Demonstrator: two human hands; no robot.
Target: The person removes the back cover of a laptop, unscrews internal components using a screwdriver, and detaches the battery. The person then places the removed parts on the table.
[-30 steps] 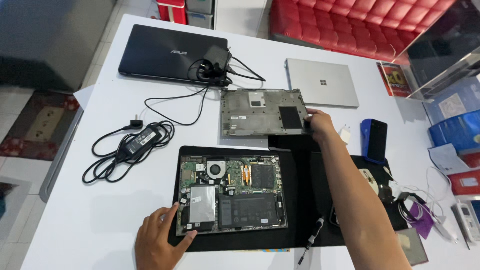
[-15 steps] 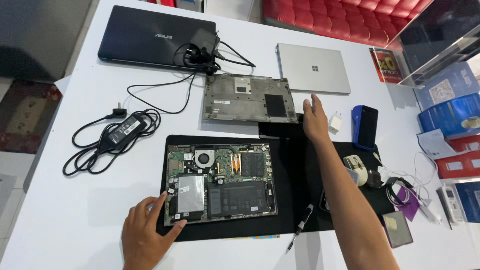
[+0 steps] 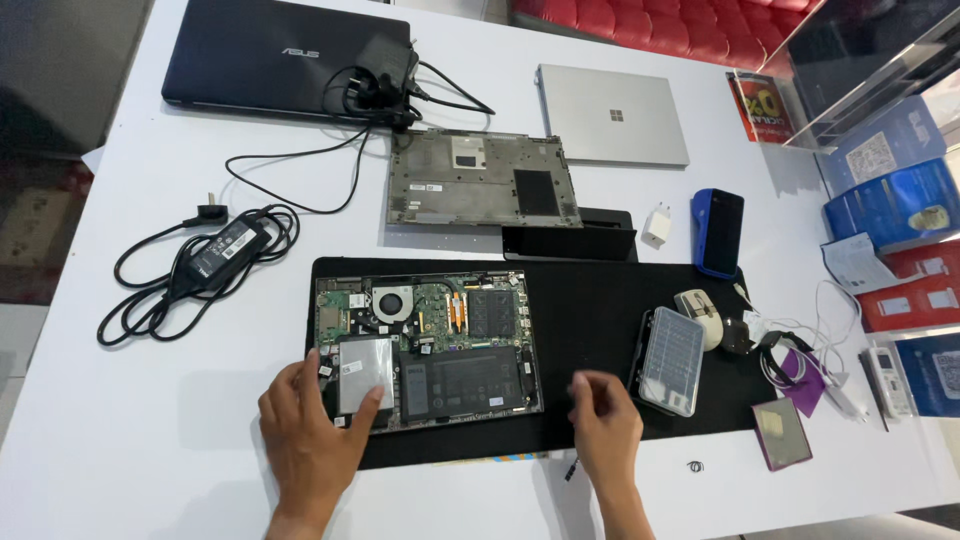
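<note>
The open laptop lies on its back on a black mat in the middle of the white table, with its bottom cover off so the fan, the green board and the dark battery all show. The left hand rests on the laptop's near left corner, fingers spread flat and thumb on the silver drive, not gripping anything. The right hand is over the mat just to the right of the laptop, fingers loosely curled and a bit blurry, and I cannot tell if it holds something small. Near that hand sits a clear plastic box with little compartments, and beside the box is a computer mouse. The grey bottom cover lies past the mat, inside facing up. A black power brick with cables is off to the left. At the far side of the table are a closed black laptop and a closed silver laptop. A blue phone and a small white charger are off to the right.
</note>
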